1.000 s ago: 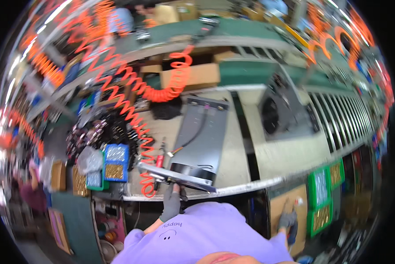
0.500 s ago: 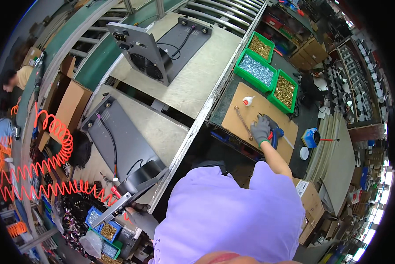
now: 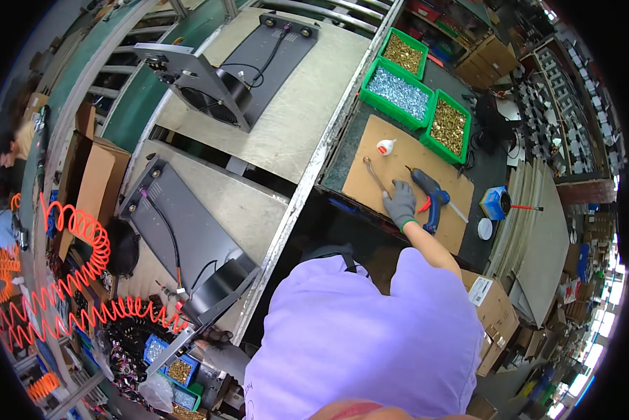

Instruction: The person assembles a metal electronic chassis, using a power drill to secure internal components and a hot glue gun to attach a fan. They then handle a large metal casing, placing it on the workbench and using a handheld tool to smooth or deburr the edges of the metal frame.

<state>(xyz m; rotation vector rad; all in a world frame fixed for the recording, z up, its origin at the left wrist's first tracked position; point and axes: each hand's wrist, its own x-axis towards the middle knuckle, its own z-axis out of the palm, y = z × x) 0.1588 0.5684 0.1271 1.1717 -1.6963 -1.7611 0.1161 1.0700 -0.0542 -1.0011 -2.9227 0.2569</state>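
Note:
My right hand [image 3: 400,204], in a grey glove, rests on the cardboard sheet [image 3: 360,183] with its fingers stretched out. It covers the lower end of a metal wrench [image 3: 374,173]. Just right of it lies a blue glue gun [image 3: 433,199] with a white glue stick, apart from the hand. A small white bottle [image 3: 386,146] lies above the wrench. My left hand [image 3: 220,355], also gloved, is beside the upright panel [image 3: 178,346] of a grey metal assembly with a black fan [image 3: 220,290]. That panel partly hides its fingers. A red-and-silver air tool [image 3: 171,297] is near the fan.
Green bins [image 3: 426,150] of brass and silver fasteners stand beyond the cardboard. A second fan assembly [image 3: 213,87] sits farther along the bench. Orange coiled hoses [image 3: 83,311] cross the left side. Blue bins [image 3: 181,369] of small parts are at lower left. A blue box [image 3: 494,203] stands right.
My right hand has let go of the glue gun and moved left onto the wrench's lower end. The glue gun stays on the cardboard. My left hand remains by the panel. The view has shifted slightly.

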